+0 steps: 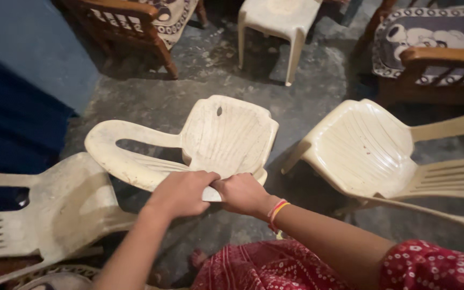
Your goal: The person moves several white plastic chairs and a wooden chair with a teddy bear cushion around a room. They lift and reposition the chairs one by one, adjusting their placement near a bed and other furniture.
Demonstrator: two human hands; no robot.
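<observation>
— On the grey concrete floor [318,75], what stands around the person?

— Cream plastic chairs, mostly. One plastic chair [226,139] sits straight ahead, its seat facing the camera and its backrest stretching away to the left. A second chair [366,147] stands to the right, a third, dirtier chair [60,209] to the near left. Farther off are two wooden armchairs [436,59] with patterned cushions and a small white stool [283,19].

— Where are the hands?

— Both meet at the near front edge of the middle chair's seat. The left hand [181,193] is curled over that rim, fingers closed on it. The right hand [243,193], with a red and orange thread band [276,210] at the wrist, closes its grip on the same edge, touching the left.

— Which way does the chair lie from them?

— It extends away and leftward from the hands; its long axis runs from the held seat edge toward the backrest on the left. Neither hand is nearer; they share the rim.
</observation>
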